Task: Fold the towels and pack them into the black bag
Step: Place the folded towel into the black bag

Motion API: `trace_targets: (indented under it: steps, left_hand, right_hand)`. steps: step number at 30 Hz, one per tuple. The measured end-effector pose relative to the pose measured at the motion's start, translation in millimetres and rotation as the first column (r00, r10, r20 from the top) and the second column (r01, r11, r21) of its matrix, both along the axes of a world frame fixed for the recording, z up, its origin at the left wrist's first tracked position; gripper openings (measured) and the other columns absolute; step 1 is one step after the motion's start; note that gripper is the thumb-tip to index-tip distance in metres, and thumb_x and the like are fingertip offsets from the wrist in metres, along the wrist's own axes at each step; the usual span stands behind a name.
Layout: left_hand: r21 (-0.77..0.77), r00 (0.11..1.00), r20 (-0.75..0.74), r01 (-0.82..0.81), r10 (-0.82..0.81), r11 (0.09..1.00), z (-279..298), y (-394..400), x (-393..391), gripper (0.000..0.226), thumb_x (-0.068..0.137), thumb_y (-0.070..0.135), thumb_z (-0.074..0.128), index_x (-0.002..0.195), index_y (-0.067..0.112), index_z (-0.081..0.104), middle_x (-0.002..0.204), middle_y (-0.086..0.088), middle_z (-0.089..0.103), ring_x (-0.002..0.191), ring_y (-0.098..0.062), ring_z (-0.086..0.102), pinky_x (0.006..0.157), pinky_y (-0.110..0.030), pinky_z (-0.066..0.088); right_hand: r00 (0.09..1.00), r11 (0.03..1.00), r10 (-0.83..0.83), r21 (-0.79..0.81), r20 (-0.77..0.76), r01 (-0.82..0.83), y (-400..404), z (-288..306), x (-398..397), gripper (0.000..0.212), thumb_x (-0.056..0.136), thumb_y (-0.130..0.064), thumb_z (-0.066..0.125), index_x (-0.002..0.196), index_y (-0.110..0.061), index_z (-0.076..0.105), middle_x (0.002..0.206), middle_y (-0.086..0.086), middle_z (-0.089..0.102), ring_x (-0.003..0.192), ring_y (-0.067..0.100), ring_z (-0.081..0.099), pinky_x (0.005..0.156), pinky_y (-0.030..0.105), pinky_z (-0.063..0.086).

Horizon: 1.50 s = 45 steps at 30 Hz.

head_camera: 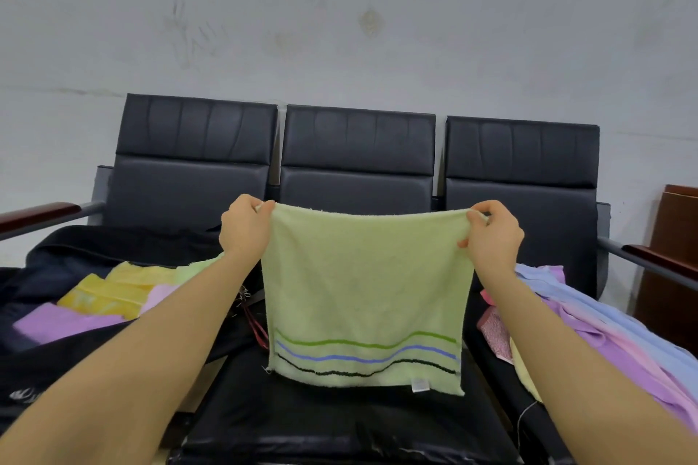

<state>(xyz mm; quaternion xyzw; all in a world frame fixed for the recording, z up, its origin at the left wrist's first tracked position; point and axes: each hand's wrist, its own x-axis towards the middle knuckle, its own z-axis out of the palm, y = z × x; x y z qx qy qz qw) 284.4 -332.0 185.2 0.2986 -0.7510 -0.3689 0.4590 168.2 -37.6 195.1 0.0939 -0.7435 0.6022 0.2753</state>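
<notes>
1. Above the middle seat (pixel 340 423) of a black three-seat bench, a person holds up a pale green towel (pixel 364 294) so that it hangs flat like a curtain, its striped hem and small label at the bottom.
2. The left hand (pixel 245 225) pinches the top left corner and the right hand (pixel 491 230) pinches the top right corner; the fingers of both are curled tight on the cloth.
3. On the left seat lies the open black bag (pixel 75 257), with folded yellow, lilac and light green towels (pixel 109 294) resting in it.
4. On the right seat sits a loose pile of unfolded towels (pixel 604 321) in blue, pink and purple.
5. The step in hand appears to be spreading this towel square before the first fold.
6. The next move likely calls for bringing the two held corners together, or lowering the towel onto the seat and folding it over, with edges kept aligned, before it goes left into the bag.
</notes>
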Motion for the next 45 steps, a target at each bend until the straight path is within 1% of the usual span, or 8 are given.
trace_targets:
  steps: [4,8,13,20,25,34,39,45]
  left_hand:
    - [0.08,0.981,-0.192,0.018,-0.003,0.997,16.9,2.7,2.1,0.02,0.092,0.026,0.054,0.092,0.007,0.061,0.086,-0.001,0.058,0.086,-0.022,0.054,0.071,-0.032,0.041]
    - [0.02,0.983,-0.182,0.036,-0.032,0.999,21.0,1.6,0.9,0.03,0.094,0.028,0.05,0.068,0.015,0.045,0.063,0.004,0.043,0.069,-0.019,0.043,0.063,-0.031,0.034]
    - [-0.024,0.994,-0.099,0.049,-0.051,0.999,11.5,0.3,-5.8,0.03,0.097,0.035,0.048,0.088,0.006,0.054,0.072,0.001,0.051,0.076,-0.021,0.049,0.069,-0.033,0.039]
    - [0.087,0.99,-0.091,0.12,-0.113,0.989,-28.3,-8.5,-46.4,0.028,0.096,0.034,0.048,0.086,0.009,0.053,0.06,-0.011,0.064,0.06,-0.006,0.057,0.067,-0.033,0.042]
    - [0.183,0.982,-0.133,0.159,-0.136,0.97,-51.0,-14.6,-98.5,0.025,0.098,0.031,0.047,0.08,0.013,0.048,0.066,0.002,0.059,0.067,-0.022,0.069,0.069,-0.034,0.046]
    - [0.095,0.937,-0.336,0.128,-0.09,0.987,-37.1,-5.3,-145.1,0.022,0.104,0.032,0.033,0.096,0.014,0.043,0.078,0.002,0.052,0.073,-0.015,0.049,0.063,-0.03,0.04]
    - [0.137,0.95,-0.309,0.099,-0.052,0.986,-75.3,6.8,-124.4,0.022,0.103,0.033,0.035,0.099,0.014,0.045,0.075,0.006,0.047,0.069,-0.012,0.046,0.066,-0.031,0.039]
    - [0.145,0.995,-0.095,-0.01,0.024,0.989,-148.5,14.0,-95.8,0.024,0.101,0.036,0.036,0.096,0.015,0.046,0.081,-0.005,0.057,0.08,-0.029,0.055,0.074,-0.042,0.045]
  right_hand:
    - [0.997,0.992,0.005,-0.125,-0.079,-0.014,1.6,13.8,3.2,0.021,0.092,-0.002,0.046,0.099,-0.009,0.065,0.088,0.008,0.066,0.058,0.005,0.062,0.053,0.006,0.044]
    - [0.999,0.982,0.001,-0.19,-0.039,-0.008,5.8,14.9,3.7,0.019,0.092,-0.003,0.049,0.103,-0.004,0.065,0.078,0.005,0.065,0.052,0.007,0.062,0.069,0.032,0.056]
    - [1.0,0.966,0.005,-0.259,-0.004,-0.006,10.9,1.7,-5.5,0.01,0.092,-0.008,0.056,0.096,-0.007,0.064,0.069,0.002,0.063,0.042,0.004,0.059,0.053,0.022,0.051]
    - [0.995,0.958,0.045,-0.287,0.088,-0.018,3.7,-37.9,-51.6,0.014,0.089,-0.012,0.063,0.098,-0.002,0.067,0.072,-0.003,0.064,0.08,0.024,0.069,0.073,0.031,0.051]
    - [0.984,0.965,0.046,-0.261,0.17,0.0,-16.8,-59.1,-103.4,0.008,0.09,-0.02,0.061,0.091,-0.012,0.063,0.094,0.008,0.068,0.093,0.026,0.065,0.084,0.04,0.053]
    - [0.991,0.936,0.137,-0.326,-0.005,-0.131,-34.8,-41.2,-133.4,0.004,0.099,-0.018,0.046,0.101,-0.014,0.046,0.115,-0.006,0.055,0.088,-0.005,0.053,0.071,0.011,0.041]
    - [0.993,0.968,0.12,-0.22,-0.003,-0.117,-22.2,-72.7,-115.4,0.005,0.101,-0.016,0.043,0.106,-0.016,0.044,0.116,-0.005,0.057,0.094,0.002,0.053,0.075,0.01,0.039]
    - [0.996,1.0,0.006,0.0,0.093,-0.006,-7.0,-124.1,-74.5,0.006,0.1,-0.021,0.043,0.101,-0.016,0.045,0.08,-0.007,0.047,0.072,0.007,0.047,0.063,0.02,0.039]
